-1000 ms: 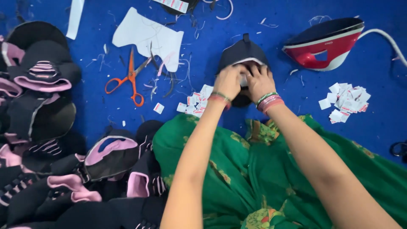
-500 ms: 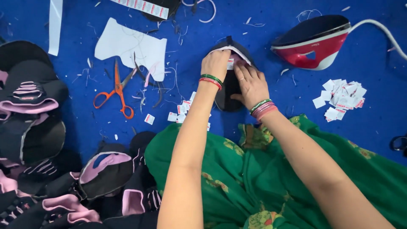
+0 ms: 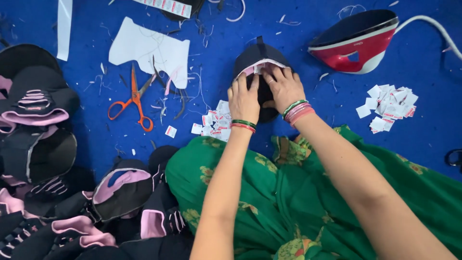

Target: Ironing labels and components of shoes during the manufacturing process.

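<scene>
Black shoe upper point(image 3: 260, 58) flat under both hands point(image 3: 264, 94)

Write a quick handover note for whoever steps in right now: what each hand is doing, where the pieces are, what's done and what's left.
Left hand and right hand both press flat on the dark shoe upper on the blue cloth, fingers at its pink lining edge.
Small white labels lie beside the left wrist, more on the right.
Iron stands nearby, scissors left.
Pile of uppers at left; done or waiting, cannot tell.

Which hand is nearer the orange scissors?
Left. The left hand rests on the dark shoe upper, on the side facing the orange scissors. The right hand sits on the upper's far side, farther away.
</scene>
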